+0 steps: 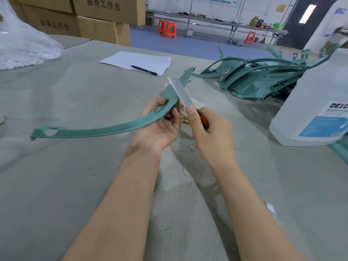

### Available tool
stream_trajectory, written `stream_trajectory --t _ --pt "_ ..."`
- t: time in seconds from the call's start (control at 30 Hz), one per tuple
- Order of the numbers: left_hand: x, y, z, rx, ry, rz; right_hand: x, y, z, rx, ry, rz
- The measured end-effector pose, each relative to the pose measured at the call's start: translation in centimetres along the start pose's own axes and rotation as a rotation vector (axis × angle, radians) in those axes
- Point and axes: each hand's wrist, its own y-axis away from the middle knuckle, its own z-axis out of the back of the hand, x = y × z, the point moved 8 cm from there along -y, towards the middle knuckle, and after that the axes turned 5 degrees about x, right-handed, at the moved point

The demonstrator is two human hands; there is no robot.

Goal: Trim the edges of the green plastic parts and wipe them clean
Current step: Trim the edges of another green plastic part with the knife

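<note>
So the long curved green strip (94, 131) is up off the table (56, 176), held roughly in the middle by the left hand (160, 125), palm up, with its fingers (174, 117) curled around the strip's edge. One end with a cutout sticks way out to the left, and the other end points up and away toward the back of the table. The right hand (209, 132) is wrapped around a utility knife (180, 93) with an orange handle, thumb pushed up against the base of the blade. The blade lies across the strip's edge just past the left fingers. Right behind the hands a crumpled pale cloth (195, 104) sits on the table, mostly hidden. There's a scatter of shavings (190, 159) on the surface under the wrists. Off to the right is a pile of green parts (263, 78), all stacked and tangled together, and beside it near the edge a big translucent jug (316, 102) with a blue and white label. Further back there's a white sheet of paper (137, 61) with a black pen (144, 70) lying on it. A clear plastic bag (22, 42) sits at the far left, with cardboard boxes (105, 10) stacked behind the table. Orange stools (167, 29) stand on the floor in the background.
</note>
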Motion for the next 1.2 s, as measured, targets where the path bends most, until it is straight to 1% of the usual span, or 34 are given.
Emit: stream_trajectory --t 0.13,0.4,0.73,0.83,1.03,1.2 --pt "0.5 0.4 -0.5 0.044 0.013 0.035 -0.4 -0.1 0.3 -0.024 -0.002 -0.017" --pt "0.5 0.1 -0.1 -0.013 -0.001 0.014 -0.5 -0.1 -0.2 0.003 0.007 -0.01" --pt "0.9 -0.3 0.1 -0.009 0.035 0.033 -0.5 0.0 -0.3 0.031 -0.026 -0.028" --pt "0.8 -0.3 0.0 -0.017 0.054 0.02 0.0 0.1 -1.1 0.086 0.006 0.004" --pt "0.6 0.0 0.2 0.027 0.21 0.018 0.6 0.6 -2.7 0.196 0.01 0.041" --pt "0.2 0.1 0.4 0.035 0.139 -0.023 0.8 0.8 -3.4 0.268 0.034 0.058"
